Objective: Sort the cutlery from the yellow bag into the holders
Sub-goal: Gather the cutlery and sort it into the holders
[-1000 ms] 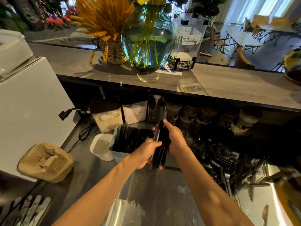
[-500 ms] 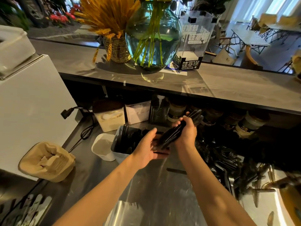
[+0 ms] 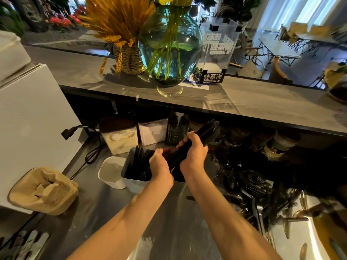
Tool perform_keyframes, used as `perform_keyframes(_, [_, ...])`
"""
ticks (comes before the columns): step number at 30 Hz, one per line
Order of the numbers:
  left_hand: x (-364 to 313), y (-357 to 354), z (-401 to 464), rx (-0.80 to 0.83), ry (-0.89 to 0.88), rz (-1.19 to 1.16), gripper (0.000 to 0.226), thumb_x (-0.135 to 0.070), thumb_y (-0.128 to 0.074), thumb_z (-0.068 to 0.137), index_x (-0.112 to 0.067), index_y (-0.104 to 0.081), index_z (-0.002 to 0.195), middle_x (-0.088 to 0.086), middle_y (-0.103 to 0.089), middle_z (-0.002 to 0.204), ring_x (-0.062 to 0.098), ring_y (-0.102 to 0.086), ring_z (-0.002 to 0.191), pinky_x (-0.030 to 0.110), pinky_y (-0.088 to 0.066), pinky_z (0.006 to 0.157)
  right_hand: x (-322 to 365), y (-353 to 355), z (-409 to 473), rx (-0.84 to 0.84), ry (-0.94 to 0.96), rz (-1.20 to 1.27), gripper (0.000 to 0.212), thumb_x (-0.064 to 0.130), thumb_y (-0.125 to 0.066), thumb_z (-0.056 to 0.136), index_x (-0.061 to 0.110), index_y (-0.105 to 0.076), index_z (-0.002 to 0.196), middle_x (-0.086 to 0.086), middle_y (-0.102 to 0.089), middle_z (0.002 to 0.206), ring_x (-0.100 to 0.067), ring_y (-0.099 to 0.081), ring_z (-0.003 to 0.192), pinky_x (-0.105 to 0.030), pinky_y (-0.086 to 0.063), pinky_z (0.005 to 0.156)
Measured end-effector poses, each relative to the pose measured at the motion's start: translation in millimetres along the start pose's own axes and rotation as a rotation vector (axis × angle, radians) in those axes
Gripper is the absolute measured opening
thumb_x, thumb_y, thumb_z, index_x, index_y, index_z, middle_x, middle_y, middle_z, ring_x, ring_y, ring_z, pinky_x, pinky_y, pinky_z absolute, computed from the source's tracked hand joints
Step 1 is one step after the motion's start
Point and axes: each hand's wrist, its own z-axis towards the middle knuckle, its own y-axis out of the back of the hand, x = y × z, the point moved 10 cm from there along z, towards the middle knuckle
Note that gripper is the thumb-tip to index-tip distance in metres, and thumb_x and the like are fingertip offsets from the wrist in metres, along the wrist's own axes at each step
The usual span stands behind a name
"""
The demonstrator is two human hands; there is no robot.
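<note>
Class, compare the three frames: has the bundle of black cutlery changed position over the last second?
Yes. The bundle of black cutlery, gripped by the right hand, has tipped from upright to slanted, its lower end toward the white holder.

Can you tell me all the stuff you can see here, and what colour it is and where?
Bundle of cutlery: one, black, tilted above the holder.
Holder: one, white, mid-counter, black cutlery inside.
Small cup: one, white, beside the holder.
Loose cutlery pile: many, black, right.
Cup carrier: one, brown, left.
Glass vase: one, blue-green, upper shelf.
Wheat basket: one, woven, left of vase.
Clear sign box: one, right of vase.
Left hand: on the bundle's lower end.
Right hand: gripping the bundle.
</note>
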Motion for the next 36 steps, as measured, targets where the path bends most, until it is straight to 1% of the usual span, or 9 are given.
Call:
perform_keyframes(3, [-6, 5, -6, 0.086, -0.036, -0.045, 0.028, -0.025, -0.047, 0.099, -0.01, -0.069, 0.091, 0.008, -0.075, 0.077, 0.026, -0.071, 0.08, 0.034, -0.055, 0.071, 2, -9, -3, 0.015, 0.041, 0.0, 0.015, 0.001, -0.057, 0.087, 0.011, -0.055, 0.077, -0.002, -0.047, 0.058, -0.016, -0.042, 0.048, -0.031, -0.038, 0.049])
perform_keyframes(5, [-15, 14, -4, 0.08, -0.071, -0.076, 0.03, -0.027, -0.047, 0.098, -0.01, -0.071, 0.091, 0.008, -0.075, 0.08, 0.029, -0.07, 0.086, 0.039, -0.055, 0.08, -5, -18, -8, 0.045, 0.055, 0.003, 0.017, 0.0, -0.056, 0.088, 0.011, -0.055, 0.075, -0.003, -0.045, 0.057, -0.017, -0.041, 0.047, -0.031, -0.036, 0.048])
perform_keyframes(8, [-29, 27, 4, 0.029, -0.117, -0.026, 0.024, -0.021, -0.052, 0.094, -0.01, -0.074, 0.092, 0.011, -0.076, 0.087, 0.034, -0.07, 0.094, 0.046, -0.054, 0.089, -25, -30, -10, 0.08, 0.008, 0.012, 0.011, 0.002, -0.06, 0.092, 0.009, -0.059, 0.084, -0.005, -0.05, 0.061, -0.017, -0.048, 0.049, -0.03, -0.043, 0.05])
perform_keyframes(12, [-53, 42, 20, 0.038, -0.191, 0.09, 0.022, -0.015, -0.052, 0.095, -0.005, -0.071, 0.095, 0.013, -0.076, 0.088, 0.032, -0.072, 0.088, 0.046, -0.059, 0.082, -46, -44, -4, 0.08, -0.073, 0.016, 0.006, 0.005, -0.063, 0.093, 0.006, -0.057, 0.095, -0.007, -0.056, 0.065, -0.019, -0.052, 0.054, -0.033, -0.046, 0.053])
perform_keyframes(16, [-81, 77, 47, -0.02, -0.233, 0.066, 0.024, -0.013, -0.043, 0.099, 0.0, -0.064, 0.097, 0.016, -0.073, 0.09, 0.025, -0.072, 0.075, 0.032, -0.059, 0.069, -47, -55, 10, 0.081, 0.064, -0.144, 0.017, 0.008, -0.067, 0.084, 0.008, -0.058, 0.098, -0.011, -0.054, 0.075, -0.021, -0.052, 0.062, -0.036, -0.047, 0.058])
perform_keyframes(21, [-108, 117, 68, -0.094, -0.327, 0.023, 0.026, -0.014, -0.044, 0.097, -0.003, -0.067, 0.096, 0.015, -0.075, 0.094, 0.03, -0.071, 0.092, 0.035, -0.057, 0.083, -72, -76, 1, 0.223, 0.167, -0.378, 0.018, 0.0, -0.065, 0.088, 0.015, -0.057, 0.081, 0.003, -0.059, 0.067, -0.017, -0.058, 0.066, -0.032, -0.051, 0.067])
perform_keyframes(27, [-115, 127, 75, -0.063, -0.418, 0.052, 0.023, -0.016, -0.046, 0.099, -0.007, -0.067, 0.1, 0.008, -0.076, 0.094, 0.021, -0.073, 0.092, 0.032, -0.056, 0.082, -115, -87, -8, 0.466, 0.202, -0.687, 0.014, 0.003, -0.07, 0.089, -0.006, -0.06, 0.088, -0.009, -0.061, 0.074, -0.013, -0.06, 0.071, -0.026, -0.05, 0.067])
perform_keyframes(30, [-114, 122, 77, -0.006, -0.464, 0.08, 0.025, -0.015, -0.045, 0.1, -0.007, -0.068, 0.1, 0.013, -0.074, 0.102, 0.023, -0.071, 0.099, 0.035, -0.055, 0.089, -113, -93, -8, 0.548, 0.219, -0.704, 0.016, 0.004, -0.071, 0.088, -0.004, -0.058, 0.094, -0.021, -0.06, 0.082, -0.017, -0.059, 0.077, -0.031, -0.051, 0.074])
perform_keyframes(36, [-108, 94, 77, 0.123, -0.502, 0.133, 0.029, -0.027, -0.048, 0.093, -0.013, -0.073, 0.1, 0.012, -0.073, 0.106, 0.025, -0.068, 0.104, 0.033, -0.054, 0.089, -108, -85, -3, 0.553, 0.13, -0.588, 0.022, 0.013, -0.07, 0.09, 0.017, -0.062, 0.11, -0.004, -0.063, 0.086, -0.015, -0.062, 0.084, -0.028, -0.052, 0.085])
